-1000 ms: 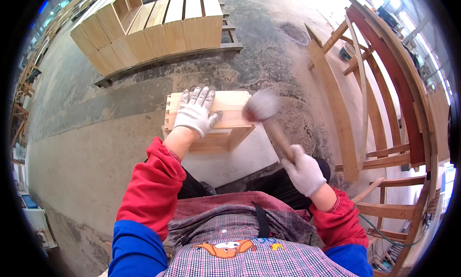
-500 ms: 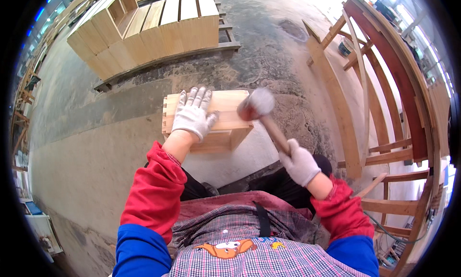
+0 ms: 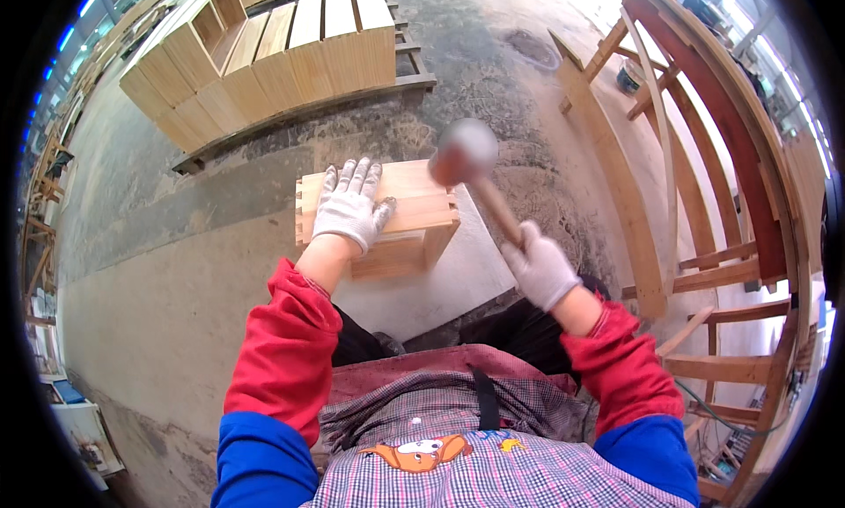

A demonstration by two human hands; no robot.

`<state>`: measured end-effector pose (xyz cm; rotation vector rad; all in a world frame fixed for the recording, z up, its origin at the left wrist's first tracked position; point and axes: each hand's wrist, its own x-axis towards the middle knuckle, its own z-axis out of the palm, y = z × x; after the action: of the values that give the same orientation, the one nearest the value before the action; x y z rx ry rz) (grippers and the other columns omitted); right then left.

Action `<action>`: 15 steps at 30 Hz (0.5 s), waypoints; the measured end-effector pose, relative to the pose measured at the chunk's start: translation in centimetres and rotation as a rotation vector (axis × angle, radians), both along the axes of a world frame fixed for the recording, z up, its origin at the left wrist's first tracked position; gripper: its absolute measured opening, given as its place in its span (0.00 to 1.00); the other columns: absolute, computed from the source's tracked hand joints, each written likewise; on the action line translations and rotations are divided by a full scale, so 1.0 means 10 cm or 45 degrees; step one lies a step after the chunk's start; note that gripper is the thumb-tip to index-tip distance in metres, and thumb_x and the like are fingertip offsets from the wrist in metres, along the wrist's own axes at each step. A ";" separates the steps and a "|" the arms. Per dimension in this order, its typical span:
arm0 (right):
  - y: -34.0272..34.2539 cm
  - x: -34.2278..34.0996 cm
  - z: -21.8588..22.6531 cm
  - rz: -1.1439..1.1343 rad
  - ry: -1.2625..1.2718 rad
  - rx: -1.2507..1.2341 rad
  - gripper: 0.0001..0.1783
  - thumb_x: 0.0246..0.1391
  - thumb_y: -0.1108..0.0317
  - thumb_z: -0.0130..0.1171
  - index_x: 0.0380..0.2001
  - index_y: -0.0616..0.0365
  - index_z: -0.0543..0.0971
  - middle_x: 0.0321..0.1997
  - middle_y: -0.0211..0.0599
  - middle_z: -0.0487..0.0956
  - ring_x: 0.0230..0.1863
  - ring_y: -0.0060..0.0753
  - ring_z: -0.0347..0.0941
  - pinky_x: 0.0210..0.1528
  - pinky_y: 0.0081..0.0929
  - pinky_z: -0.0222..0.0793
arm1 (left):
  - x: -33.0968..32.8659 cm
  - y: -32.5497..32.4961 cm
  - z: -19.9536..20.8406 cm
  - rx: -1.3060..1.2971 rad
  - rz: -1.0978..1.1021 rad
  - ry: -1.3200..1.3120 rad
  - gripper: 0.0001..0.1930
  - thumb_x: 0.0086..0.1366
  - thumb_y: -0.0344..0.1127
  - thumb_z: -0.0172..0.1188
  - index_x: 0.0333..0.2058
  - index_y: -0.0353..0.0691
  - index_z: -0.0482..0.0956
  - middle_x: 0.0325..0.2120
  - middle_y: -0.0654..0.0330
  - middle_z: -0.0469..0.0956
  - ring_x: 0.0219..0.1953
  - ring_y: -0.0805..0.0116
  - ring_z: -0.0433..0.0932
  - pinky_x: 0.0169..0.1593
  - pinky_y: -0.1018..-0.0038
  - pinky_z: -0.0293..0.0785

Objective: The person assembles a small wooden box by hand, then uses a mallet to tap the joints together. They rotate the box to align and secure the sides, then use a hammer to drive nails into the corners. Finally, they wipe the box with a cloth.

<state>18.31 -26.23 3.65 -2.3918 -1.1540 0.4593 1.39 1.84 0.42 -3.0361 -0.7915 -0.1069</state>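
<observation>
In front of me a light wooden drawer box (image 3: 409, 204) with jointed corners stands on a pale sheet (image 3: 466, 279). My left hand (image 3: 350, 207), in a white glove, lies flat on its top board with the fingers spread. My right hand (image 3: 540, 266), gloved too, is wrapped round the handle of a mallet (image 3: 465, 151). The mallet's reddish and pale head is blurred by motion and appears over the far right corner of the box. Whether it touches the wood I cannot tell.
Beyond the box, several similar wooden boxes (image 3: 290, 77) are stacked on a low pallet (image 3: 414, 84). Along the right runs a wooden rack (image 3: 704, 156) with leaning boards (image 3: 616, 182). A bucket (image 3: 629, 75) sits behind the boards. Concrete floor (image 3: 158, 305) spreads to the left.
The mallet head has risen away from me, higher in the view, and my right hand has moved slightly up and left. My left hand stays flat on the box.
</observation>
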 end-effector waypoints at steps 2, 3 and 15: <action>0.05 0.21 0.30 0.031 0.004 0.121 0.18 0.61 0.55 0.57 0.41 0.61 0.71 0.31 0.62 0.79 0.38 0.67 0.76 0.38 0.54 0.70 | -0.01 0.00 -0.02 0.001 0.007 -0.003 0.35 0.71 0.56 0.43 0.69 0.40 0.58 0.71 0.52 0.56 0.73 0.55 0.51 0.75 0.57 0.39; 0.08 0.22 0.44 -0.011 0.018 0.120 0.18 0.61 0.57 0.58 0.42 0.61 0.72 0.30 0.60 0.78 0.35 0.64 0.77 0.36 0.49 0.71 | -0.03 0.00 -0.03 0.009 0.007 -0.001 0.35 0.72 0.56 0.43 0.69 0.40 0.58 0.71 0.52 0.56 0.73 0.55 0.51 0.75 0.57 0.39; 0.15 0.14 0.14 -0.058 -0.055 0.134 0.18 0.63 0.54 0.54 0.40 0.61 0.70 0.32 0.64 0.78 0.37 0.68 0.76 0.38 0.52 0.71 | -0.01 0.02 0.03 0.015 0.027 0.022 0.35 0.72 0.57 0.41 0.69 0.40 0.57 0.71 0.52 0.56 0.73 0.55 0.51 0.75 0.57 0.39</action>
<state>19.75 -24.70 5.09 -2.3420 -1.1111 0.3252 1.28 2.05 0.68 -3.0123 -0.8191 -0.0845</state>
